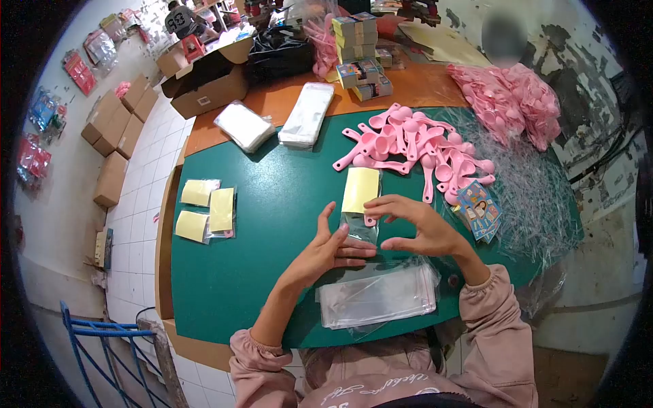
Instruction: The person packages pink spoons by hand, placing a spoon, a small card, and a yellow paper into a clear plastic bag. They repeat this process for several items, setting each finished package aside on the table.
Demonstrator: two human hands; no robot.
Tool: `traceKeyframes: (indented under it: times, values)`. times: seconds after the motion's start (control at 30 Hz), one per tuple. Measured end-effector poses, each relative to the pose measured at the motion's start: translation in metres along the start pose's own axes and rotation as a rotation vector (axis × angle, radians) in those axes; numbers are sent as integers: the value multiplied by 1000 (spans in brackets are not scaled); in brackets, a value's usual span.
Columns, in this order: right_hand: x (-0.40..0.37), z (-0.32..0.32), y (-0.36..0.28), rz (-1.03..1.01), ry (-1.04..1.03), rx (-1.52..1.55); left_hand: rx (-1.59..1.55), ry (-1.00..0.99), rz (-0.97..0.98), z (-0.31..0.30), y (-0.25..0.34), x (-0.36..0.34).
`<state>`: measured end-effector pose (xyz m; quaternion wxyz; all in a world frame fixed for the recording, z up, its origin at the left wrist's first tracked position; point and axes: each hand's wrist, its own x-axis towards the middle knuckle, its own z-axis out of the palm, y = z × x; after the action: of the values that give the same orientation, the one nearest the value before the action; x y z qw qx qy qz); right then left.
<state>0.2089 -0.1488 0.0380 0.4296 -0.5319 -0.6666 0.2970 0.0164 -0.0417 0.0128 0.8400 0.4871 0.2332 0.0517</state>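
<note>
A clear plastic bag (358, 231) lies in front of me with a yellow card (360, 190) at its far end. A pink handle end (369, 221) shows just below the card. My left hand (326, 250) has its fingers stretched over the near part of the bag, touching it. On the other side, my right hand (425, 228) is curved, thumb and fingers apart, its fingertips close to the card and the handle end. Nearest my body is a stack of clear plastic bags (377, 299). Pink measuring spoons (408, 136) lie heaped beyond my hands.
Several bagged yellow cards (222, 209) lie at the left. Colourful printed cards (479, 211) rest by the spoons at the right, beside crumpled clear plastic (530, 197). Farther back are white packs (306, 115), card bundles (364, 78), a cardboard box (211, 92) and bagged pink spoons (507, 102).
</note>
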Motion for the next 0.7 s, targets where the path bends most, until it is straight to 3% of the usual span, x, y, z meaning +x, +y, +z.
traceKeyframes:
  times: [0.03,0.2,0.3,0.4,0.47,0.7]
  values:
    - [0,5,3,-77,-7,-140,1,31,-15,2,0,-3]
    - [0,33,4,87,17,-199,283,126,13,-8,-2,0]
    - [0,46,8,57,82,-276,506,268,59,-8,-1,-1]
    - [4,54,7,40,119,-249,423,197,164,-9,-14,4]
    - [5,55,9,32,149,-221,191,38,174,-5,-18,6]
    - [4,49,1,-17,63,-379,-40,40,53,-4,-12,2]
